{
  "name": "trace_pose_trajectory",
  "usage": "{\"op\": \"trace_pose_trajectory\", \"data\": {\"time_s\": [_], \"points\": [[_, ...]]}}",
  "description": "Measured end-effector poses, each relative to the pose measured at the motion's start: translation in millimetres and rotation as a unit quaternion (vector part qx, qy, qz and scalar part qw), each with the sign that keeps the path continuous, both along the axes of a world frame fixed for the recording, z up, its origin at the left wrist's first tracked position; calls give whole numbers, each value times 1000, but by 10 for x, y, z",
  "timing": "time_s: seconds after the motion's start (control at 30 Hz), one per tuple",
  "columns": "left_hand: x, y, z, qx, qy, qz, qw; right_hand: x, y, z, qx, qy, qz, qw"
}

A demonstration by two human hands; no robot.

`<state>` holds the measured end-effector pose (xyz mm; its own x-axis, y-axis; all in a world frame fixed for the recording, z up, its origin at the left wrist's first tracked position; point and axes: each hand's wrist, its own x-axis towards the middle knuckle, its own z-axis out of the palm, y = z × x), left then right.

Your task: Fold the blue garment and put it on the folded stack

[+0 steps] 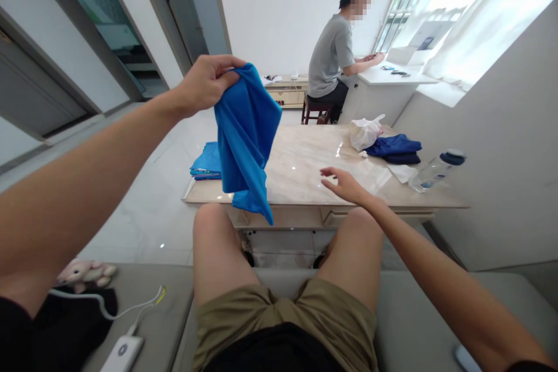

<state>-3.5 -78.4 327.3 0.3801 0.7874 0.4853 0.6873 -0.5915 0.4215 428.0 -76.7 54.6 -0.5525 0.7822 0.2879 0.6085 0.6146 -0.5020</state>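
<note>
My left hand (208, 82) is raised and pinches the top edge of a bright blue cloth (246, 139), which hangs down in folds over the near edge of the low marble table (300, 171). Over the table's front, my right hand (344, 183) hovers with its fingers spread and nothing in it. A folded stack of blue cloths (206, 163) lies on the table's left corner, behind the hanging cloth.
On the table's right part lie a white plastic bag (365, 131), dark blue folded clothes (396, 149) and a water bottle (437, 170) on its side. Another person (333, 64) sits at a white desk in the back. A power bank (122, 353) lies on the sofa at left.
</note>
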Motion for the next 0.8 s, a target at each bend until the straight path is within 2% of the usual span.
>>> {"op": "trace_pose_trajectory", "data": {"time_s": [0.07, 0.13, 0.23, 0.3, 0.37, 0.47, 0.57, 0.7, 0.73, 0.8], "points": [[202, -180, 108, 4, 34, -27, 999, -315, 121, 388, -18, 136, 17, 990], [377, -336, 181, 4, 62, -27, 998, -655, 151, 772, -33, 204, 85, 975], [553, -512, 237, -16, 59, -18, 998, -1085, 53, 1168, -115, 222, 195, 948], [596, -581, 258, -23, 43, -24, 999, -1249, -32, 1315, -150, 224, 214, 939], [586, -612, 274, -14, 27, -26, 999, -1286, -71, 1446, -129, 237, 191, 944], [507, -590, 242, -16, -10, -20, 1000, -1165, 5, 1722, -38, 282, 136, 949], [406, -492, 45, -86, -29, -26, 996, -983, 182, 2047, 12, 319, 107, 942], [251, -284, -432, -229, 113, 34, 966, -817, 360, 2357, 7, 333, 98, 938], [199, -226, -533, -240, 139, 53, 959, -782, 377, 2412, 1, 331, 94, 939], [82, -113, -654, -196, 120, 76, 970, -699, 387, 2512, -8, 321, 74, 944]]}}
